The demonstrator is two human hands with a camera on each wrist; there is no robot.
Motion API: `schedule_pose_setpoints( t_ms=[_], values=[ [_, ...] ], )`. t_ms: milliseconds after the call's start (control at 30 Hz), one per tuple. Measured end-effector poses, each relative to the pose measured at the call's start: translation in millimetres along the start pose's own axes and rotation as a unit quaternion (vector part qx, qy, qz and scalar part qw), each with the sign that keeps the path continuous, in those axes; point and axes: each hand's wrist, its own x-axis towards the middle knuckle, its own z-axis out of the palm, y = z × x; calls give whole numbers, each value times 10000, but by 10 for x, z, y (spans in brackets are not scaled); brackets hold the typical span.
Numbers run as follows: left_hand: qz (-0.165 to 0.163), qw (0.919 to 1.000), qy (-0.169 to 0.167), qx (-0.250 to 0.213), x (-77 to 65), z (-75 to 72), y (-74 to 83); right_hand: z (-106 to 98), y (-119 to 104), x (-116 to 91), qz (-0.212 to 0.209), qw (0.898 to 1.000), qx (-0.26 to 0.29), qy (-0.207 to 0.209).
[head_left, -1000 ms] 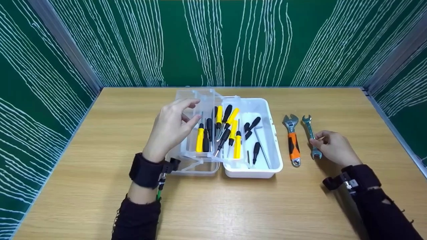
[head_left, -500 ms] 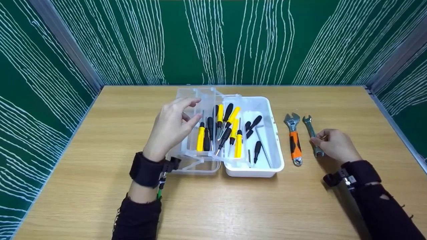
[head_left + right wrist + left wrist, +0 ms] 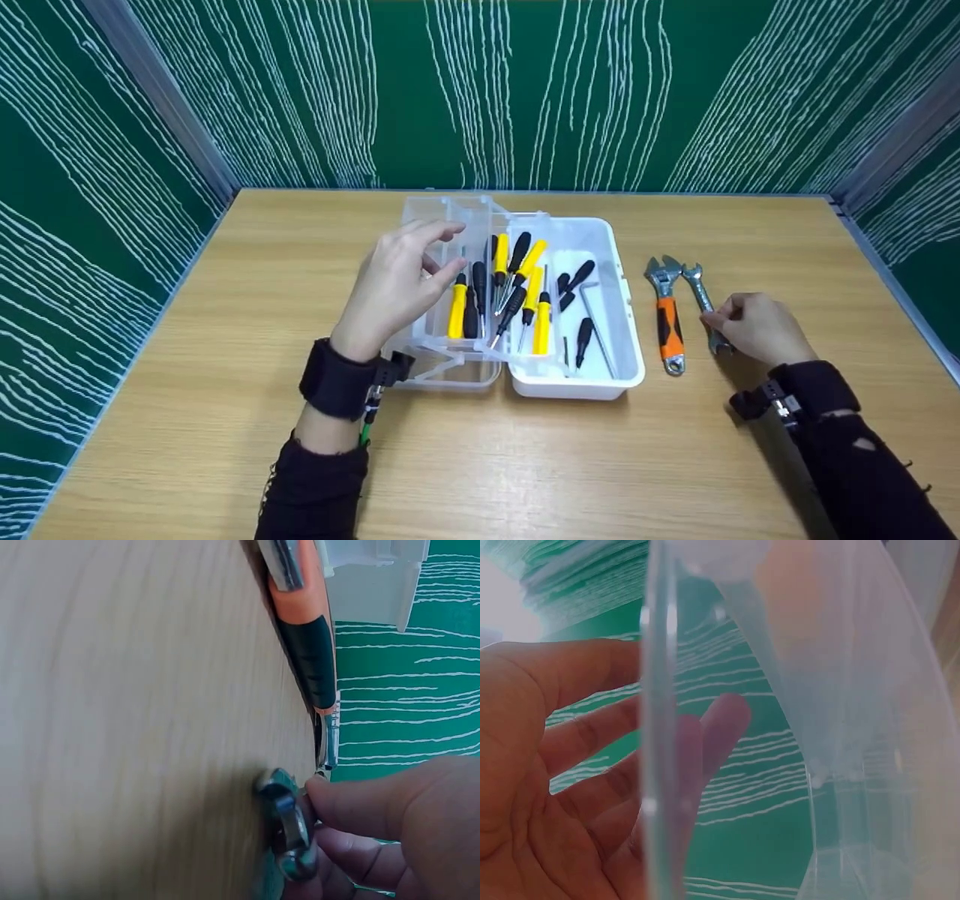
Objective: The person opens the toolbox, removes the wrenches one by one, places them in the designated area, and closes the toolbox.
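My right hand (image 3: 761, 326) pinches a silver open-end wrench (image 3: 701, 292) between thumb and fingers, low on the table. In the right wrist view one of the wrench's jaw ends (image 3: 289, 825) sticks out past the fingertips. Just left of it lies an adjustable wrench (image 3: 667, 315) with an orange and black handle. My left hand (image 3: 397, 281) is raised beside the clear plastic tray (image 3: 450, 206) of a toolbox, thumb and index finger apart with nothing between them. Through the clear plastic wall (image 3: 660, 727) in the left wrist view, some of its relaxed fingers show.
The white toolbox (image 3: 577, 390) stands unlidded in the middle of the wooden table (image 3: 480, 465). Several yellow and black screwdrivers (image 3: 540, 322) fill its tray and bottom, next to a hex key (image 3: 600, 330). A clear lid (image 3: 457, 381) lies to the left. Green walls (image 3: 675, 75) enclose the table.
The upper end of the open-end wrench has shifted slightly left, nearer the adjustable wrench, with my right hand. My left hand stays by the tray. The head view has drifted a little.
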Motion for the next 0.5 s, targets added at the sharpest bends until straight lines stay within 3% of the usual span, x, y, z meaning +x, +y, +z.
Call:
schedule_pose_setpoints(
  t_ms=[367,500],
  values=[
    [13,10000,-8,-82,-3,-30,-6,1,-2,-6,-182,9998,-42,84],
    [-11,10000,21,-95,-2,-34,3,-42,-64,-72,-48,9991,324,285]
  ],
)
